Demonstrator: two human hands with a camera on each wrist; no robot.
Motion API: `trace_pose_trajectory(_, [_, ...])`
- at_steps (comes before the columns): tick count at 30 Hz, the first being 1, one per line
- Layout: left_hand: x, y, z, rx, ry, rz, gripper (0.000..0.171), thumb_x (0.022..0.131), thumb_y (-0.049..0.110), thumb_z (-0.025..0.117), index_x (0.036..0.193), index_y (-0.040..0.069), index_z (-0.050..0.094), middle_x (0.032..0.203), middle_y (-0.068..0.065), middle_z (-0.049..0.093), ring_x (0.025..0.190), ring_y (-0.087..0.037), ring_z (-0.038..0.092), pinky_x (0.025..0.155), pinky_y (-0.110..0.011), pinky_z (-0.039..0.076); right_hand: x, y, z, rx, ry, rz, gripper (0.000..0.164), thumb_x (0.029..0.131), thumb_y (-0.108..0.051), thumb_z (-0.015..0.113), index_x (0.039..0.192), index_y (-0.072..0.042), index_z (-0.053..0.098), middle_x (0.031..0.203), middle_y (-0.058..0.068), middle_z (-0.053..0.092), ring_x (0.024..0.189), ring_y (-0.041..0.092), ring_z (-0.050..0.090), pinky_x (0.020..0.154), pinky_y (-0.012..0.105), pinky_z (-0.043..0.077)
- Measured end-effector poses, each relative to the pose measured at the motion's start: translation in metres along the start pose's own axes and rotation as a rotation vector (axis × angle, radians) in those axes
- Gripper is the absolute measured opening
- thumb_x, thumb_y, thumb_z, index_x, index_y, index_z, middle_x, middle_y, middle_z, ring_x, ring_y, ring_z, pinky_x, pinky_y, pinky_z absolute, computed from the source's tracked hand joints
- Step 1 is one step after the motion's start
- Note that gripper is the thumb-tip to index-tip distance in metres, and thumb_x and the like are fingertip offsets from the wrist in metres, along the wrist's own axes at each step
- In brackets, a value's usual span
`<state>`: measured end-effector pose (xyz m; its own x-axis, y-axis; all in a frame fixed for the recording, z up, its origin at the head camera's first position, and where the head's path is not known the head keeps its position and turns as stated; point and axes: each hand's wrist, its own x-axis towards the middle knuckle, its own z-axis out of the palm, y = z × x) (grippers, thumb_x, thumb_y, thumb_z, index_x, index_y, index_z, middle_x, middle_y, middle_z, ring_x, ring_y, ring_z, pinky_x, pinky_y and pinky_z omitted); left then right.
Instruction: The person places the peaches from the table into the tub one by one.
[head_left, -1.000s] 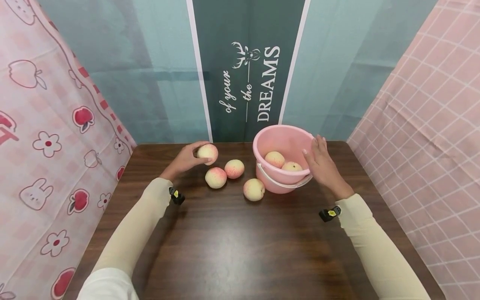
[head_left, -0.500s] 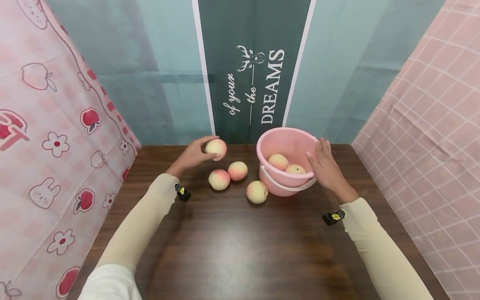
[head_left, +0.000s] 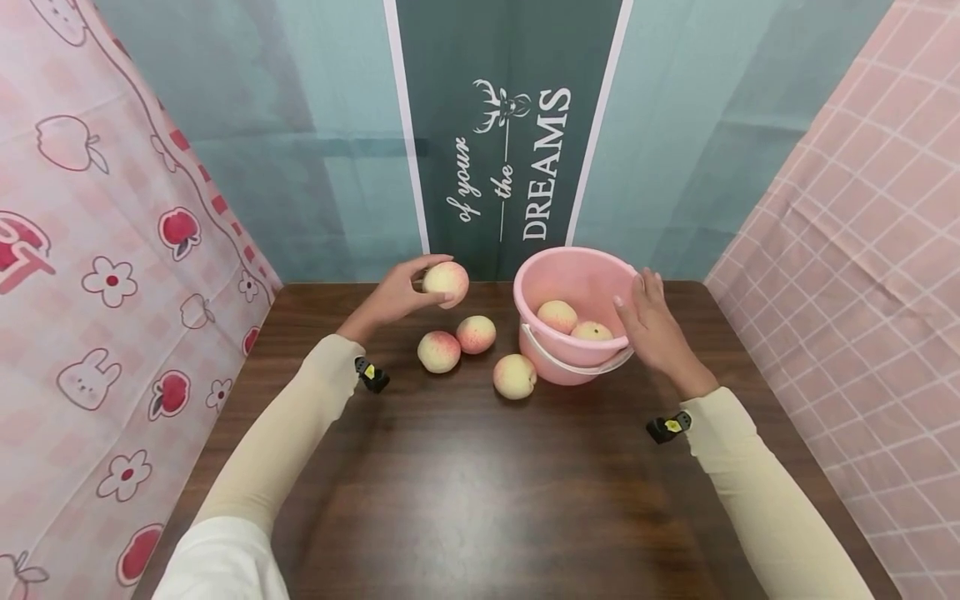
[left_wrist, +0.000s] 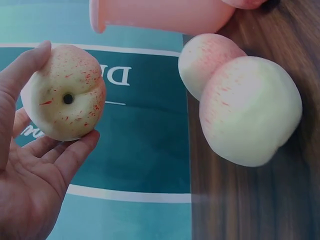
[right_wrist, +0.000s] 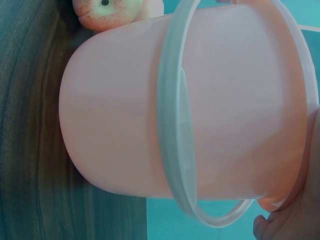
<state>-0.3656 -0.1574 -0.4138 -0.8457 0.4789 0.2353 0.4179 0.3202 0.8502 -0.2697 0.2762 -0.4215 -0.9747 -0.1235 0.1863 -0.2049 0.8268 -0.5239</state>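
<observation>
In the head view my left hand (head_left: 396, 292) holds a peach (head_left: 446, 284) above the far edge of the table. Thumb and fingers wrap its sides, and the left wrist view shows the dimpled end of this held peach (left_wrist: 67, 95). At the pink bucket (head_left: 570, 354), my right hand (head_left: 658, 329) grips the right rim, thumb over the inside and fingers outside. Two peaches show inside the bucket, one pale peach (head_left: 557, 317) and one beside it (head_left: 592, 331). The bucket's white handle (right_wrist: 172, 110) hangs down its front.
Three peaches lie on the brown wooden table (head_left: 465, 500): a left peach (head_left: 438, 352), a peach touching it (head_left: 476, 334), and one by the bucket's base (head_left: 514, 377). A green-blue cloth (head_left: 322, 167) hangs behind the table; pink patterned cloths flank both sides.
My left hand has moved right and up with the peach, toward the bucket. The right hand stays at the bucket's rim, and the other peaches lie as before.
</observation>
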Motion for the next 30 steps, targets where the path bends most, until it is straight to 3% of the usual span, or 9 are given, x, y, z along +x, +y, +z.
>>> trace_pose_trajectory(7, [0.004,0.008,0.004,0.004,-0.019,0.04,0.064,0.084,0.03,0.085,0.143,0.019,0.059,0.14,0.002,0.058,0.119,-0.022,0.06,0.091,-0.044,0.054,0.0,0.002,0.001,0.006,0.012,-0.014,0.08,0.108,-0.052,0.029,0.159,0.005,0.004,0.168,0.016,-0.011,0.153,0.028,-0.018,0.117,0.069,0.008])
trace_pose_trajectory(14, [0.009,0.017,0.008,0.0,-0.034,0.024,0.063,0.083,0.032,0.086,0.141,0.024,0.06,0.139,0.003,0.059,0.114,-0.02,0.059,0.09,-0.04,0.054,0.001,0.003,0.001,0.002,0.009,-0.01,0.08,0.108,-0.052,0.029,0.159,0.004,0.004,0.169,0.015,-0.011,0.153,0.027,-0.018,0.117,0.069,0.009])
trace_pose_trajectory(21, [0.014,0.028,0.013,0.002,-0.049,0.033,0.064,0.086,0.021,0.084,0.144,0.017,0.058,0.144,-0.005,0.057,0.116,-0.024,0.059,0.092,-0.042,0.051,0.003,0.002,-0.002,0.0,0.006,-0.006,0.08,0.108,-0.054,0.028,0.159,0.004,0.003,0.169,0.014,-0.012,0.153,0.026,-0.019,0.118,0.068,0.008])
trace_pose_trajectory(24, [0.011,0.046,0.016,0.009,-0.061,0.031,0.063,0.087,0.016,0.082,0.145,0.012,0.056,0.145,-0.009,0.056,0.118,-0.027,0.058,0.093,-0.046,0.05,0.002,0.0,-0.003,-0.002,0.002,-0.001,0.08,0.108,-0.053,0.028,0.159,0.003,0.002,0.169,0.013,-0.012,0.153,0.025,-0.019,0.117,0.068,0.008])
trace_pose_trajectory(28, [0.012,0.049,0.019,0.01,-0.07,0.049,0.062,0.087,0.023,0.083,0.143,0.016,0.058,0.141,-0.003,0.058,0.116,-0.021,0.059,0.093,-0.043,0.053,0.002,0.0,-0.003,-0.002,0.002,0.003,0.079,0.108,-0.052,0.029,0.159,0.003,0.002,0.169,0.013,-0.012,0.153,0.026,-0.019,0.117,0.069,0.009])
trace_pose_trajectory(30, [0.014,0.041,0.021,0.008,-0.069,0.062,0.062,0.086,0.027,0.084,0.142,0.019,0.059,0.14,0.0,0.059,0.115,-0.019,0.06,0.093,-0.042,0.053,0.001,0.0,-0.002,-0.001,0.003,0.001,0.079,0.108,-0.051,0.029,0.159,0.003,0.003,0.169,0.013,-0.012,0.153,0.026,-0.019,0.117,0.069,0.009])
